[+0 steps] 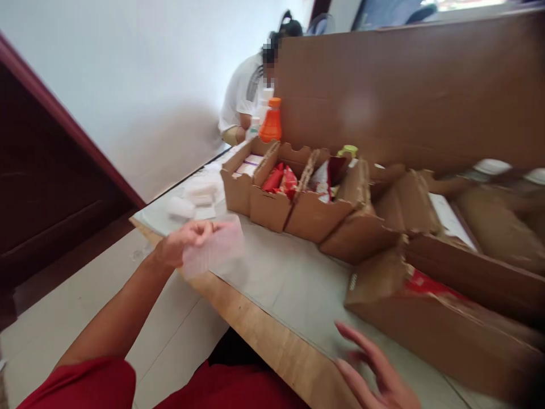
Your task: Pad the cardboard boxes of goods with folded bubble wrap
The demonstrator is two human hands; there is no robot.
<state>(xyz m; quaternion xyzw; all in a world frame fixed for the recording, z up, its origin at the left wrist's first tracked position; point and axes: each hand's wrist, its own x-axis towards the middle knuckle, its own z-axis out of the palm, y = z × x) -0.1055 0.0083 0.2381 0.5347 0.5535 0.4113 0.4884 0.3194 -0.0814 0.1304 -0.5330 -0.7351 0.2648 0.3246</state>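
My left hand (185, 243) is raised over the table's near-left corner, its fingers pinched on a clear plastic pouch (214, 249) that is smeared by motion. Low at the front edge of the wooden table (272, 341), my right hand (374, 372) hovers with fingers spread, holding nothing. It is just in front of a long brown carton (447, 335) with red print inside. A row of small open cardboard boxes (293, 196) stands further back, one holding red packets (281, 179).
An orange bottle (271, 120) stands behind the boxes. White blurred items (193, 199) lie at the table's far left. A tall cardboard wall (404, 85) backs the table. A person in a white shirt (242, 96) sits beyond. Tiled floor lies to the left.
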